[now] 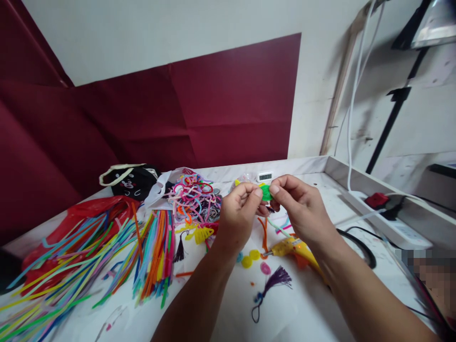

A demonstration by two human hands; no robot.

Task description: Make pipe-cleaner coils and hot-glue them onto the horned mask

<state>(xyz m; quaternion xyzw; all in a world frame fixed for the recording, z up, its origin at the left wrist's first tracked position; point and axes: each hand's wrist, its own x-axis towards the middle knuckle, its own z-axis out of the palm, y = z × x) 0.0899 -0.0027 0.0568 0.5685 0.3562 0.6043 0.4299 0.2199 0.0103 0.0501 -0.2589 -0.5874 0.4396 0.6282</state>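
Between my two hands, raised above the table, is a small green disc [266, 193] that looks like coiled pipe cleaner. My left hand [243, 202] pinches its left edge, and my right hand [294, 197] pinches the right edge. Below them lie yellow coiled discs [247, 261] and a pink disc [265, 268]. A yellow glue gun [294, 248] rests under my right forearm, its nozzle pointing left. Nearer to me is a purple tassel [278, 282] with a dark loop. A yellow coiled piece [204, 234] sits left of my left wrist.
Loose pipe cleaners [155, 259] in many colours spread over the left side, some on a red plastic bag [76, 223]. Behind them are a tangled pile [192, 192] and a black bag [132, 183]. A white power strip [388, 221] with cords runs along the right; a small digital timer [264, 177] stands at the back.
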